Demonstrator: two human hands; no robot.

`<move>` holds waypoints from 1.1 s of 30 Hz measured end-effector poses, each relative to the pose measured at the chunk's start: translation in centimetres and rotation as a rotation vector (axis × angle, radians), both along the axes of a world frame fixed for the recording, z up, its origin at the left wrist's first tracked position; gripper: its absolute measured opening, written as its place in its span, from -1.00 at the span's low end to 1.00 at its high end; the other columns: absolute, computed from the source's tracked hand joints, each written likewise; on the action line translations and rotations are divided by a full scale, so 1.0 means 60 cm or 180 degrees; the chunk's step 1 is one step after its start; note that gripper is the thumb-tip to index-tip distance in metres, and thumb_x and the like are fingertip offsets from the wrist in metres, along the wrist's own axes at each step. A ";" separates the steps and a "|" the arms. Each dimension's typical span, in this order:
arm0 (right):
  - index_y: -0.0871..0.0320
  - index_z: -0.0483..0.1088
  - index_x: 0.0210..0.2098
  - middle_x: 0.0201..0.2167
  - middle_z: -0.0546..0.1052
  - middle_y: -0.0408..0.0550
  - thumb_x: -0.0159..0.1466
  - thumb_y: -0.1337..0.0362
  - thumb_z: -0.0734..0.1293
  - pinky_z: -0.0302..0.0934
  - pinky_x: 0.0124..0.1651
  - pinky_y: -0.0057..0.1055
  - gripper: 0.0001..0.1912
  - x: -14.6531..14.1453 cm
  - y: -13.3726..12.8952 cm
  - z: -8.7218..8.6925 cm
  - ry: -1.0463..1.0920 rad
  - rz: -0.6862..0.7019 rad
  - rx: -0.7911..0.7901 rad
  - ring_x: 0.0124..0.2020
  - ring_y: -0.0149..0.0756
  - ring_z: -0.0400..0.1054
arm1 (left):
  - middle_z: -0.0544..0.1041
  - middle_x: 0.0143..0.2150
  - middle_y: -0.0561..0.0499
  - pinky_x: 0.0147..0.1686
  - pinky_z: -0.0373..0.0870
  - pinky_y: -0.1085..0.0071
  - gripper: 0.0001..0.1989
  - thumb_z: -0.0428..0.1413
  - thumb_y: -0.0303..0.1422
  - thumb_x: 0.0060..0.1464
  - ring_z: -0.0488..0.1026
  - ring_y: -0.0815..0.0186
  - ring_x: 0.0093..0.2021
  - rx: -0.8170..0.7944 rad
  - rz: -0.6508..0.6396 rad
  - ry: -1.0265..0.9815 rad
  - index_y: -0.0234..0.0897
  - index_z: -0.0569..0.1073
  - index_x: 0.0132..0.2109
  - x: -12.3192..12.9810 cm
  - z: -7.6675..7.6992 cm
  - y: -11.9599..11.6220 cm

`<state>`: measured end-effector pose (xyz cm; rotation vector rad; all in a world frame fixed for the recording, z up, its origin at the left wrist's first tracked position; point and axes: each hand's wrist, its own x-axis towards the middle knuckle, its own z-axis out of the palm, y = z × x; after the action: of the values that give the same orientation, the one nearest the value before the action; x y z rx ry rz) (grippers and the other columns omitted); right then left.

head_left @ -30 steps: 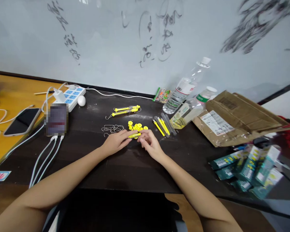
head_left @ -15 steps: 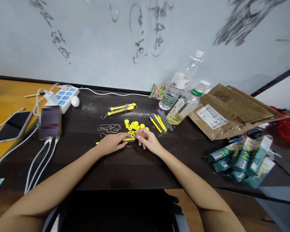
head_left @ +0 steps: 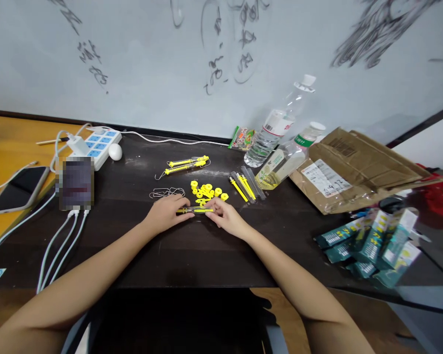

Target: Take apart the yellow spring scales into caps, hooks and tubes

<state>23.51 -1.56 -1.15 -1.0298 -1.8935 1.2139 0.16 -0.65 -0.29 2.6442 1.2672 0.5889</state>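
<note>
Between my two hands lies a spring scale tube (head_left: 197, 210), clear with yellow parts, held level just above the dark table. My left hand (head_left: 167, 213) is closed on its left end, thumb and fingers around it. At the right end, my right hand (head_left: 227, 219) pinches the yellow part with its fingertips. Right behind my hands is a loose pile of small yellow plastic caps and rings (head_left: 206, 191). Bent wire hooks (head_left: 166, 192) lie behind my left hand, partly covered by it. Two assembled spring scales (head_left: 187, 165) with hooks rest further back.
Several clear tubes and yellow rods (head_left: 246, 184) lie right of the caps. Two bottles (head_left: 269, 140), a snack packet (head_left: 241, 138), a cardboard parcel (head_left: 349, 164) and green boxes (head_left: 371, 241) stand to the right. At left are a power strip (head_left: 102, 146), cables and a phone (head_left: 19, 190).
The tube has been lifted and now spans both hands. My right hand has closed on its right end, and my left hand has shifted slightly. The camera view has moved slightly.
</note>
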 end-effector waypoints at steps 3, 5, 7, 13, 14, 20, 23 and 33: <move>0.15 0.27 -0.17 -0.54 0.20 -0.29 0.24 0.13 0.28 0.05 -0.61 -0.57 -0.75 0.005 0.006 -0.003 0.0134 -0.0035 -0.0151 -0.65 -0.56 0.10 | 0.44 -0.35 0.03 -0.27 0.25 0.39 -0.61 -0.04 -0.01 0.17 0.39 0.27 -0.27 -0.0031 0.0118 -0.0084 -0.24 0.40 -0.30 0.002 -0.011 0.002; 0.15 0.28 -0.18 -0.55 0.20 -0.29 0.23 0.13 0.29 0.03 -0.62 -0.57 -0.74 0.005 0.008 -0.001 0.0211 -0.0061 -0.0175 -0.66 -0.55 0.10 | 0.43 -0.35 0.04 -0.27 0.24 0.41 -0.62 -0.05 -0.01 0.18 0.38 0.29 -0.27 -0.0135 0.0109 -0.0276 -0.24 0.39 -0.31 0.005 -0.015 0.001; 0.17 0.31 -0.19 -0.58 0.18 -0.30 0.20 0.16 0.31 0.03 -0.60 -0.56 -0.75 0.004 0.008 0.004 0.0258 -0.0106 -0.0094 -0.64 -0.54 0.09 | 0.44 -0.33 0.06 -0.29 0.24 0.44 -0.63 -0.02 0.00 0.15 0.38 0.32 -0.29 -0.0227 0.0163 -0.0490 -0.24 0.39 -0.30 0.005 -0.014 -0.001; 0.18 0.35 -0.20 -0.58 0.16 -0.31 0.15 0.27 0.35 0.05 -0.55 -0.57 -0.77 -0.002 0.004 0.006 0.0317 -0.0195 0.0117 -0.61 -0.56 0.11 | 0.45 -0.37 0.10 -0.44 0.16 0.50 -0.61 0.04 0.04 0.09 0.38 0.39 -0.41 -0.0130 0.0197 -0.0344 -0.23 0.39 -0.25 -0.005 0.003 0.003; 0.16 0.31 -0.18 -0.56 0.19 -0.31 0.15 0.28 0.34 0.06 -0.58 -0.59 -0.75 -0.003 0.004 0.005 0.0378 -0.0177 0.0045 -0.62 -0.57 0.12 | 0.45 -0.37 0.10 -0.46 0.14 0.51 -0.61 0.02 0.03 0.11 0.38 0.40 -0.43 -0.0073 0.0161 -0.0244 -0.23 0.39 -0.26 -0.007 0.006 0.004; 0.07 0.06 -0.27 -0.32 0.47 -0.19 0.15 0.30 0.26 0.01 -0.81 -0.68 -0.76 -0.003 0.007 -0.005 0.0800 -0.0034 -0.0656 -0.70 -0.55 0.28 | 0.49 -0.34 0.08 -0.50 0.09 0.51 -0.64 0.00 0.00 0.15 0.38 0.40 -0.45 0.0449 0.0242 0.0261 -0.22 0.41 -0.29 -0.017 0.022 0.004; 0.11 0.10 -0.29 -0.28 0.53 -0.10 0.19 0.21 0.27 0.06 -0.83 -0.67 -0.78 -0.004 0.009 -0.006 0.0817 -0.0074 -0.0746 -0.73 -0.54 0.30 | 0.49 -0.36 0.07 -0.52 0.07 0.50 -0.65 0.01 -0.02 0.15 0.38 0.39 -0.46 0.0568 0.0259 0.0430 -0.22 0.42 -0.29 -0.020 0.026 0.003; 0.20 0.32 -0.26 -0.51 0.52 -0.15 0.15 0.13 0.34 -0.02 -0.85 -0.67 -0.72 0.002 0.013 -0.009 0.0458 -0.0304 -0.0683 -0.79 -0.54 0.24 | 0.50 -0.33 0.06 -0.50 0.12 0.51 -0.65 0.03 -0.02 0.14 0.41 0.37 -0.41 0.0381 0.0188 0.0466 -0.24 0.41 -0.29 -0.027 0.037 0.004</move>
<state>23.61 -0.76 -1.71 -1.0994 -1.6125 1.4181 -1.47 -0.38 1.94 2.8018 1.3958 0.5021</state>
